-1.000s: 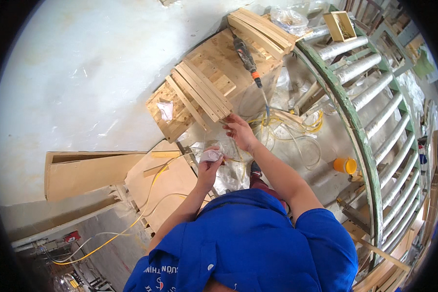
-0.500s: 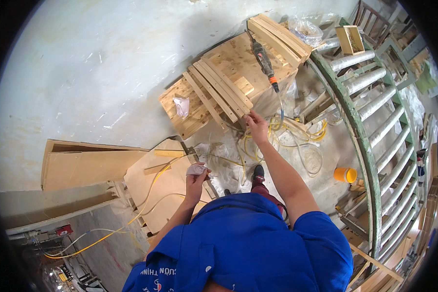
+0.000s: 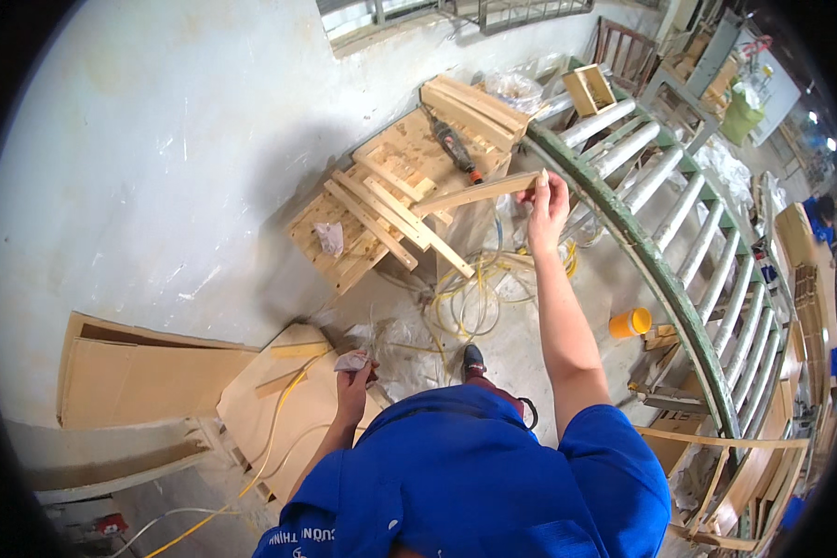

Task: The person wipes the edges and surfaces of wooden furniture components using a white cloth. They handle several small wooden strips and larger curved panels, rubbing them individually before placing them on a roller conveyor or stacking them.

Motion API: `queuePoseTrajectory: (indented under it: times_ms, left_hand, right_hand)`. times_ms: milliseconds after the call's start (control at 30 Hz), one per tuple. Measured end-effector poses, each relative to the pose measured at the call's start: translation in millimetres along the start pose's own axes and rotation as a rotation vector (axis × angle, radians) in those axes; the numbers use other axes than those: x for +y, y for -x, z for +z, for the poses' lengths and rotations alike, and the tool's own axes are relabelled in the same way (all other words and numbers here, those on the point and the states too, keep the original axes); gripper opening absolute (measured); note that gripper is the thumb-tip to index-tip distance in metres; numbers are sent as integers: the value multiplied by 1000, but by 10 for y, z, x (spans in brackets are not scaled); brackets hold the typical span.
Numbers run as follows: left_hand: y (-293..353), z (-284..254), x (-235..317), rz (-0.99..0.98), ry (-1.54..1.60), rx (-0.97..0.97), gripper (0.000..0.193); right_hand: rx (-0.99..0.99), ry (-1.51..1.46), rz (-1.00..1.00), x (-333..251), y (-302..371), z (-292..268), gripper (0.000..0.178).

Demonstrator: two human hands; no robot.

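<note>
A blue shirt (image 3: 493, 474) fills the near edge, its cloth soft and creased. Left of it lies a flat, smooth, pale board (image 3: 242, 400) with an angled outline, crossed by a thin yellow hose (image 3: 284, 418). Beside the board, the left hand (image 3: 352, 389) has its fingers closed on a pad (image 3: 352, 361), pale, pinkish and crumpled. Farther left is a long brown cardboard box (image 3: 149, 381) with stiff, flat sides. A dark shoe (image 3: 473, 358) stands on the grey floor, and to the right sits a round orange bucket (image 3: 631, 323). Yellow and pale tubing (image 3: 465, 307) coils loosely just below the counter (image 3: 349, 263), whose top is blotchy, grained wood.

The right hand (image 3: 547, 212) is raised beside the counter, its fingers clamped on one end of a strip (image 3: 479, 193). This strip is pale bare wood, long, narrow and flat; its other end reaches over the loose strips (image 3: 395, 223) on the counter, and whether it touches them I cannot tell. A crumpled pinkish scrap (image 3: 329, 238) lies left of them. Beyond are a dark tool (image 3: 451, 144) with an orange collar and a stack of thicker wooden pieces (image 3: 474, 110). To the right, a conveyor (image 3: 679, 214) carries dull silvery rollers between chipped green rails; a wooden tray (image 3: 590, 90) rests near its far end. The scuffed, whitish wall (image 3: 186, 167) stands behind.
</note>
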State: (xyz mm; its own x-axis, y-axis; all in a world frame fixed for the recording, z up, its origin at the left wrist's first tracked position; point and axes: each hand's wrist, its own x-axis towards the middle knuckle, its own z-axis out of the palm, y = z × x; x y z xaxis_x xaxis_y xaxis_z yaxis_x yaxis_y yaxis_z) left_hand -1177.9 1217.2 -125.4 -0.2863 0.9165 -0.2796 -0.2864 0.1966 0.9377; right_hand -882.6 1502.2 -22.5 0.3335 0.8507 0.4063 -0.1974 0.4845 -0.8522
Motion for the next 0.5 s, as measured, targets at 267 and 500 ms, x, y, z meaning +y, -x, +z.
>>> queuePoseTrajectory:
  times_ms: [267, 500]
  left_hand:
    - [-3, -78, 21, 5, 91, -170, 13]
    - [82, -172, -62, -51, 97, -179, 10]
  right_hand:
    - [-152, -269, 130, -392, -733, 19, 24]
    - [-339, -302, 439, -453, -872, 90, 20]
